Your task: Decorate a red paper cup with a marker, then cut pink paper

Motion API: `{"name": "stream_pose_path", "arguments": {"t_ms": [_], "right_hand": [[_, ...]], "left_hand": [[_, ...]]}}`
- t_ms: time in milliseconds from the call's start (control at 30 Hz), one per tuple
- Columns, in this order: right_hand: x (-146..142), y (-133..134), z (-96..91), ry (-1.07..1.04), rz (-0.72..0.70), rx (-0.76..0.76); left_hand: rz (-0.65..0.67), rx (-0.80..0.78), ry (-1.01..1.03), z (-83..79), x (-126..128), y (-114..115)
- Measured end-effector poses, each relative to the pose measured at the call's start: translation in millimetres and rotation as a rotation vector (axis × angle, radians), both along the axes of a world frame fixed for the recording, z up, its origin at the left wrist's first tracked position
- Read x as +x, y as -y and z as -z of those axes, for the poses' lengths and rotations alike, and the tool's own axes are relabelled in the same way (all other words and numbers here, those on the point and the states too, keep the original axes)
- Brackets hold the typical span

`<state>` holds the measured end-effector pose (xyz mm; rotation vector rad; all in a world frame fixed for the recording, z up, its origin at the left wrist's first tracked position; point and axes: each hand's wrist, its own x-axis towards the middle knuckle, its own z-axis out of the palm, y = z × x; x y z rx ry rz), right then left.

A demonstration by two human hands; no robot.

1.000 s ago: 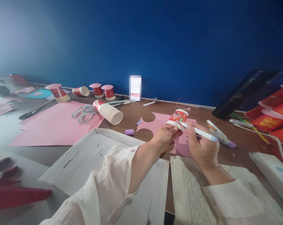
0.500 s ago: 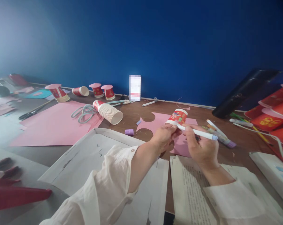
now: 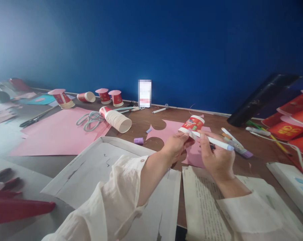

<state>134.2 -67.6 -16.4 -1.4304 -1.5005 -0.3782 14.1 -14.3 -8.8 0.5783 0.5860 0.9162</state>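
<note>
A brown wooden table (image 3: 218, 119) runs up to a deep blue wall (image 3: 166, 50), and most of its top is covered. A large pink sheet (image 3: 58, 132) lies at the left, with a tipped-over stack of cups (image 3: 117, 120) and a pale blue cord (image 3: 89, 119) on its far corner. Scissors (image 3: 34, 118) lie further left.

Near the middle, the left hand (image 3: 176, 145) holds a small red paper cup (image 3: 193, 123) in the air above a pink sheet with round cut-outs (image 3: 171, 129), fingers pinched on the cup's rim end. The right hand (image 3: 216, 159) is closed around a white marker (image 3: 214, 142), whose tip meets the cup's rim (whether it actually marks the cup is too small to tell).

A purple cap (image 3: 138, 141) sits just beside the cut-out sheet. A flat white tray (image 3: 91, 170) lies under the left forearm and a printed page (image 3: 204, 207) lies under the right wrist.

To the right, loose pens (image 3: 235, 144) lie near the right hand. Past them, red cups (image 3: 289, 129) and a black object (image 3: 261, 98) crowd the far corner. A white power strip (image 3: 292, 184) lines the right edge. The barest wood lies between the cut-out sheet and the wall.
</note>
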Motion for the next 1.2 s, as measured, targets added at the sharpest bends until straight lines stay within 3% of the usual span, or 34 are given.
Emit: {"name": "stream_pose_path", "arguments": {"t_ms": [300,567,833,1033,1200], "right_hand": [[-1.3,-0.1,0.0,0.076,-0.109,0.026],[-2.2,3.5,-2.9,0.01,-0.165,0.003],[-3.4,0.5,-0.9,-0.004,-0.126,-0.001],[-4.1,2.6,3.0,-0.124,0.035,-0.095],[-4.5,4.7,3.9,-0.144,0.022,-0.104]], "left_hand": [[-0.021,-0.025,-0.023,-2.9,0.5,0.8],[-0.015,0.003,-0.034,-3.9,-1.0,1.8],[-0.01,-0.023,-0.033,-1.9,-0.3,0.9],[-0.015,-0.034,-0.053,-5.3,-1.4,1.7],[-0.019,-0.035,-0.051,-5.1,-1.3,1.8]]}}
